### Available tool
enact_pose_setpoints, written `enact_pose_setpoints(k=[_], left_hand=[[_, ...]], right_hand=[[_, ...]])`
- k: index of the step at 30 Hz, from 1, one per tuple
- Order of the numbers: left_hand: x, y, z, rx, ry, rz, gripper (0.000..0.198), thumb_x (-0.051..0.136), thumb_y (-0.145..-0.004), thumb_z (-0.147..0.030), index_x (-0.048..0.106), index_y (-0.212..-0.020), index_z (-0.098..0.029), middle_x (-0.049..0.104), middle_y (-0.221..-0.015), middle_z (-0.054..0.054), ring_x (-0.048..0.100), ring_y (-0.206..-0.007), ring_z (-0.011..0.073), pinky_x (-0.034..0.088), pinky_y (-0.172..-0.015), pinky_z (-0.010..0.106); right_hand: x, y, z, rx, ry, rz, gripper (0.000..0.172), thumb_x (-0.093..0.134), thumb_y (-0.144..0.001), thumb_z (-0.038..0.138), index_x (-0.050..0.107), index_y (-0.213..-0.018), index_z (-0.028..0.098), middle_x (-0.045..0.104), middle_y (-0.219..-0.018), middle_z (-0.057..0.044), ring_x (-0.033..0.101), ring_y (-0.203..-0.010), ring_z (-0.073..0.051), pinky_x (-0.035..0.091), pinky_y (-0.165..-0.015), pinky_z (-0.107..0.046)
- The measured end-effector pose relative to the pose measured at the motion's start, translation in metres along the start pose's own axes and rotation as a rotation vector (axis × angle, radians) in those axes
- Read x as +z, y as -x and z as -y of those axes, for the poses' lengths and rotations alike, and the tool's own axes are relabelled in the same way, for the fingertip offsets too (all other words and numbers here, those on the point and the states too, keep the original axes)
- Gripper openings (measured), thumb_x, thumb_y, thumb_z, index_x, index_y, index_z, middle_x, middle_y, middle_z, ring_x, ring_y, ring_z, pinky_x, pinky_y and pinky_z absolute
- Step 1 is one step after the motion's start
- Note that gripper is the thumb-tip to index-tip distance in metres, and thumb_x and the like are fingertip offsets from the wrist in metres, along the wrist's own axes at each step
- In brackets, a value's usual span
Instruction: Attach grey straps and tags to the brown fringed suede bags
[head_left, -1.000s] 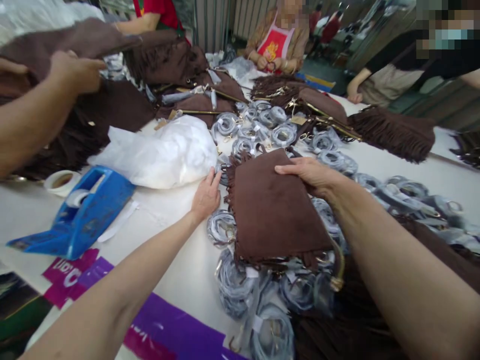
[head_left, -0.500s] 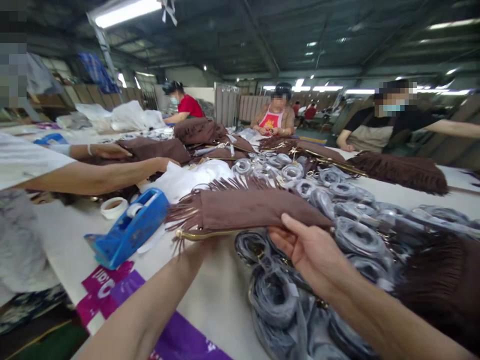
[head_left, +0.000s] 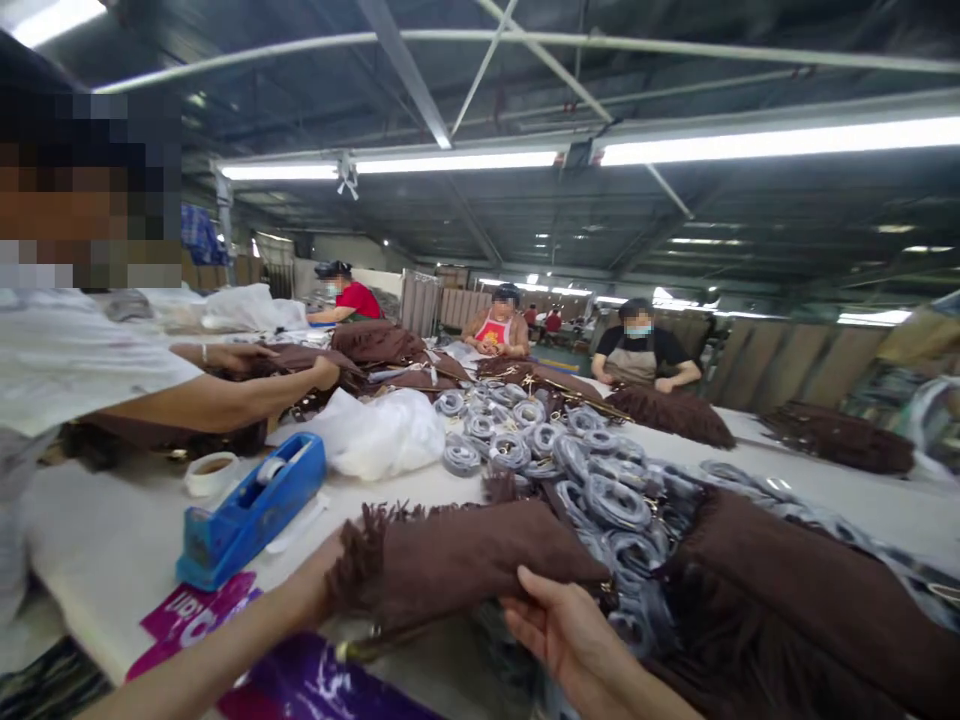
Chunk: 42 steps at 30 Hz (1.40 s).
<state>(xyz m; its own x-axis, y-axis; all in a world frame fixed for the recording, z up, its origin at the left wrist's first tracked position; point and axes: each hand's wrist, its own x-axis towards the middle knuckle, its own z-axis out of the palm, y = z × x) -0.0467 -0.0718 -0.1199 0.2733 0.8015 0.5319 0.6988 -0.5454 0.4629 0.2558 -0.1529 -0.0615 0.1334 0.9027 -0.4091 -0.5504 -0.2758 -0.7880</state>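
A brown fringed zip bag (head_left: pixel 480 550) hangs above the table in front of me, its zipper edge toward me. My right hand (head_left: pixel 551 620) pinches its near right edge, thumb on top and fingers underneath. My left hand (head_left: pixel 334 575) reaches to the bag's left end, where the fringe and cloth cover its fingers, so its grip is hidden. Right of my right hand lies a larger pile of brown fringed bags (head_left: pixel 810 600). Behind the held bag, coiled straps in clear plastic (head_left: pixel 615 500) cover the table.
A blue tape dispenser (head_left: pixel 255 510) and a tape roll (head_left: pixel 211 473) stand left. Behind them lies white plastic wrap (head_left: pixel 382 430). A purple printed bag (head_left: pixel 322 680) is under my left arm. A co-worker's arms (head_left: pixel 247 390) handle brown bags at left; several people sit across the table.
My view has tilted up and turned right. The held bag is lower in view and tilted differently, still in my right hand. The co-worker on the right has drawn in an outstretched arm.
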Motion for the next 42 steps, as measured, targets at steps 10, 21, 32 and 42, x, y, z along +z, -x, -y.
enact_pose_setpoints(k=[10, 21, 32, 42], left_hand=[[0.01, -0.01, 0.031, 0.06, -0.326, 0.339, 0.049, 0.036, -0.088, -0.017, 0.051, -0.134, -0.011, 0.046, -0.146, 0.018, 0.041, -0.137, 0.027, 0.032, -0.113, 0.049], [-0.029, 0.026, -0.09, 0.019, -0.032, 0.475, 0.042, 0.048, -0.086, -0.038, 0.058, -0.126, -0.027, 0.07, -0.112, 0.006, 0.068, -0.093, 0.0244, 0.055, -0.081, 0.033], [0.022, 0.021, -0.054, 0.16, -0.314, 0.254, 0.056, 0.034, -0.079, -0.012, 0.062, -0.125, -0.026, 0.064, -0.129, 0.007, 0.066, -0.109, 0.0293, 0.057, -0.089, 0.04], [0.008, -0.065, -0.062, 0.155, -0.566, 0.126, 0.052, 0.034, -0.081, 0.0, 0.064, -0.12, -0.018, 0.06, -0.129, 0.018, 0.06, -0.114, 0.034, 0.048, -0.093, 0.049]], right_hand=[[-0.01, 0.016, -0.012, -0.018, -0.022, -0.071, 0.029, 0.08, -0.066, 0.012, 0.054, -0.079, 0.017, 0.074, -0.068, -0.002, 0.069, -0.054, -0.012, 0.059, -0.05, -0.019], [-0.013, 0.04, -0.012, -0.02, 0.091, 0.174, 0.036, 0.082, -0.067, 0.028, 0.056, -0.09, 0.017, 0.068, -0.099, -0.003, 0.072, -0.082, -0.018, 0.059, -0.061, -0.023], [-0.003, 0.046, -0.016, -0.483, 0.873, 0.19, 0.027, 0.058, -0.079, 0.032, 0.066, -0.103, 0.022, 0.07, -0.085, -0.005, 0.067, -0.074, -0.022, 0.052, -0.065, -0.032], [-0.058, -0.003, 0.054, -0.306, 0.735, -0.132, 0.03, 0.065, -0.074, 0.04, 0.059, -0.095, 0.018, 0.062, -0.063, 0.002, 0.064, -0.057, -0.017, 0.049, -0.055, -0.028]])
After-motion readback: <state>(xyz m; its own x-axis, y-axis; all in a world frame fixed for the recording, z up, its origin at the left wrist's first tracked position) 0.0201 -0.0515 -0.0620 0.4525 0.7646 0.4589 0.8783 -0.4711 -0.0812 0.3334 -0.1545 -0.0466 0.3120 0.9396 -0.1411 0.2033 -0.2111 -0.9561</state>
